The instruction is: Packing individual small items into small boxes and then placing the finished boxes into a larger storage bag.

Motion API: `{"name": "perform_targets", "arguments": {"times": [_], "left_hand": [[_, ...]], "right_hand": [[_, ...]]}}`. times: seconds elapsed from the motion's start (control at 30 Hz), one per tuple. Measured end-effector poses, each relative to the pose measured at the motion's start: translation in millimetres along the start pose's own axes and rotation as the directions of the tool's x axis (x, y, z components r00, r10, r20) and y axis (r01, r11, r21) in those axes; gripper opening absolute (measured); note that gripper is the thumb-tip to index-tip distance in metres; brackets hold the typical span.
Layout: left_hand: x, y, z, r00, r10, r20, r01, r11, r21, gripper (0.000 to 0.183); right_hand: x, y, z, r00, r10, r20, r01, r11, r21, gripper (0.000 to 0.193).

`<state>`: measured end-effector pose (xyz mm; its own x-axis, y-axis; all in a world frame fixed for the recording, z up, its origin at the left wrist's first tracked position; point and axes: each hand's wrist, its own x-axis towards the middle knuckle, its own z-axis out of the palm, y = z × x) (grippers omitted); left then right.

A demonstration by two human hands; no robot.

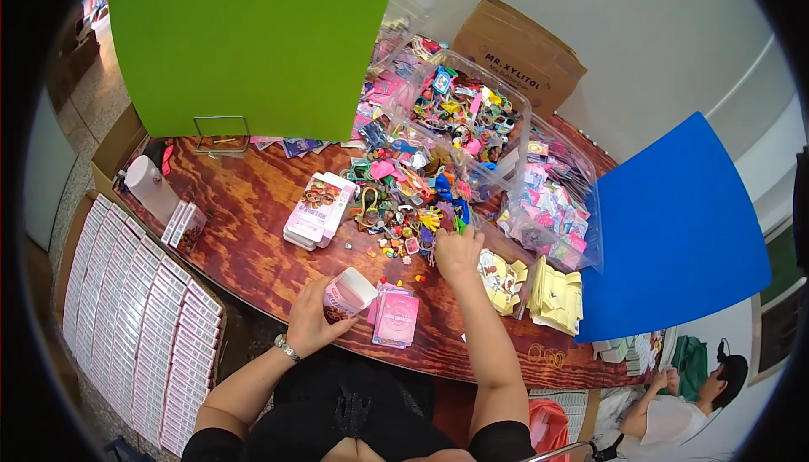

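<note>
My left hand (312, 324) is closed around a small pink carton (346, 292), whose open white mouth faces up and to the right. Beside it on the table lies a stack of pink cards (394, 317). My right hand (459, 253) reaches to the near edge of a heap of small colourful trinkets (403, 201). Its fingers look drawn together, but what they hold, if anything, is hidden. Flat pink cartons (319, 209) are stacked left of the heap. Bundles of pale yellow cards or packets (556, 295) sit right of my right forearm.
Clear plastic bins (524, 133) of trinkets and packets stand behind the heap. A green panel (253, 40) and a blue panel (674, 234) flank the table. Rows of pink cartons (139, 319) fill a box at left. Another person (683, 403) works at lower right.
</note>
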<state>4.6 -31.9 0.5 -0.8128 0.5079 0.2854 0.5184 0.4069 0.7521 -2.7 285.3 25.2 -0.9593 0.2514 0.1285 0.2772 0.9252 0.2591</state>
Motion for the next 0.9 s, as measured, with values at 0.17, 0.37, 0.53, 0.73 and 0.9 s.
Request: {"name": "perform_targets", "arguments": {"times": [0.17, 0.37, 0.53, 0.73, 0.9], "left_hand": [[0.2, -0.6, -2.1, 1.000, -0.010, 0.000, 0.010, 1.000, 0.010, 0.078], [-1.1, -4.4, -9.3, 1.000, -0.022, -0.016, 0.022, 1.000, -0.003, 0.077], [-1.8, -9.6, -4.6, 0.999, -0.032, -0.016, 0.031, 0.999, -0.035, 0.078], [-4.5, -5.2, -10.2, 1.000, -0.009, -0.018, 0.009, 0.999, -0.036, 0.080], [-7.6, -9.0, -10.7, 1.000, -0.024, -0.012, 0.023, 0.999, -0.028, 0.081]], "right_hand": [[10.6, -13.5, -0.2, 0.994, 0.060, 0.093, -0.061, 0.998, 0.007, 0.018], [-6.7, 27.7, -60.6, 0.995, -0.058, -0.080, 0.082, 0.937, 0.341, 0.017], [-2.1, 11.4, -77.1, 0.982, -0.179, -0.065, 0.167, 0.641, 0.749, 0.011], [20.9, -4.4, 9.8, 0.964, -0.259, -0.058, 0.235, 0.731, 0.640, 0.014], [18.2, -14.6, 30.3, 0.980, -0.196, -0.018, 0.170, 0.799, 0.577, 0.023]]}}
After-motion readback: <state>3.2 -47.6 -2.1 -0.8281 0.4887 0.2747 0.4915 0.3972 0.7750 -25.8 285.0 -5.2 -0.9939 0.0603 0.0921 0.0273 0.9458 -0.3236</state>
